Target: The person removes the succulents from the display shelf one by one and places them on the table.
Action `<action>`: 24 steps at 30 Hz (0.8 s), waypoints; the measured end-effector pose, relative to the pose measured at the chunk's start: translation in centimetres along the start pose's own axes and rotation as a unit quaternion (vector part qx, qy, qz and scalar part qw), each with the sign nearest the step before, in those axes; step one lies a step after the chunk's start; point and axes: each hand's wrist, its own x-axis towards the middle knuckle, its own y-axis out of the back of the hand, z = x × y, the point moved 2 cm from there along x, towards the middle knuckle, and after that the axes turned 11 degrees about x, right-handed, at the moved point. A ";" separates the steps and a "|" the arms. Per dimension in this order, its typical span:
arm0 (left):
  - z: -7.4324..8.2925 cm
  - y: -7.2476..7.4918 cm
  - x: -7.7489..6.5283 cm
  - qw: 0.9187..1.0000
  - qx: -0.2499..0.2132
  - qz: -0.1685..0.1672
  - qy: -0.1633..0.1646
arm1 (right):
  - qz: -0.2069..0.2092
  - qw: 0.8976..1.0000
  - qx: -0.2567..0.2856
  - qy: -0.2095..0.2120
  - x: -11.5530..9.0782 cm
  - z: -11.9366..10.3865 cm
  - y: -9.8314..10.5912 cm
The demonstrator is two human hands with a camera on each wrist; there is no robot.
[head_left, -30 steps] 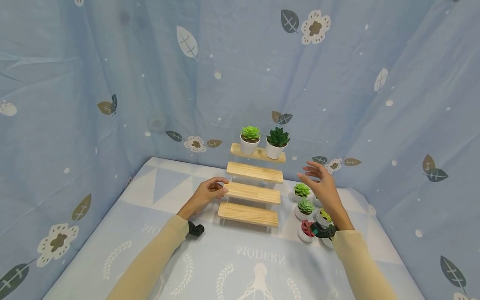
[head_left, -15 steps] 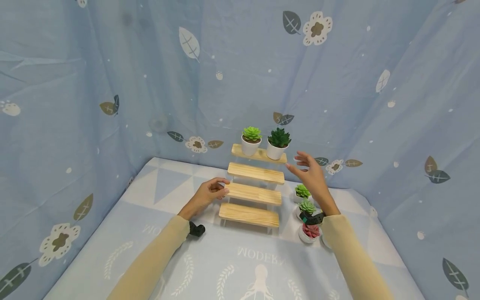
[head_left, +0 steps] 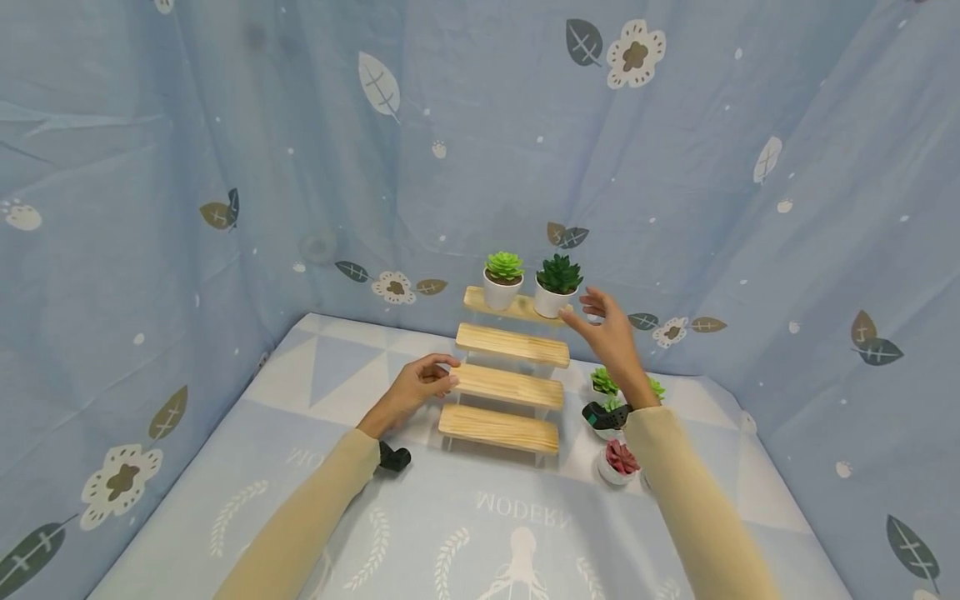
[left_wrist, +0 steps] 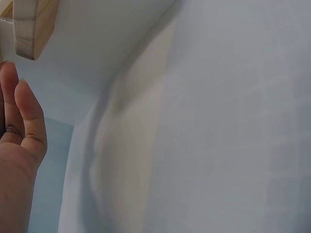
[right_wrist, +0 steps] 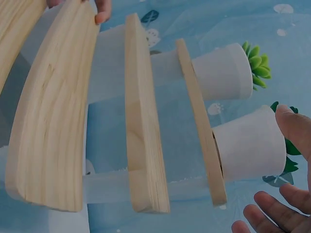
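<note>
A four-tier wooden display stand (head_left: 510,342) stands at the back of the table. On its top tier are two white pots, one holding a bright green succulent (head_left: 504,267), the other a dark green succulent (head_left: 558,275). My left hand (head_left: 411,388) grips the left end of the third board from the top, finger and thumb on either side; its fingers (left_wrist: 30,104) show below a board in the left wrist view. My right hand (head_left: 611,333) is beside the dark succulent's white pot (right_wrist: 252,145), fingers spread and curved, thumb right at the rim.
To the right of the stand, several small potted succulents stand on the table, among them a red one (head_left: 621,457) and a green one (head_left: 603,381), partly hidden by my right wrist. A patterned blue curtain (head_left: 480,150) hangs close behind the stand.
My right hand has moved left from above the potted succulents to the dark succulent's pot on the top tier. The left hand has stayed on the stand's board.
</note>
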 end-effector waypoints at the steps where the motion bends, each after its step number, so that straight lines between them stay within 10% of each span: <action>1: 0.0 0.0 0.0 1.000 0.000 0.001 0.000 | 0.000 1.000 0.002 0.001 0.2 0.0 -0.2; 24: 0.0 0.0 -0.1 1.000 0.003 0.007 0.000 | 0.000 0.998 0.040 -0.055 2.8 -0.4 -2.2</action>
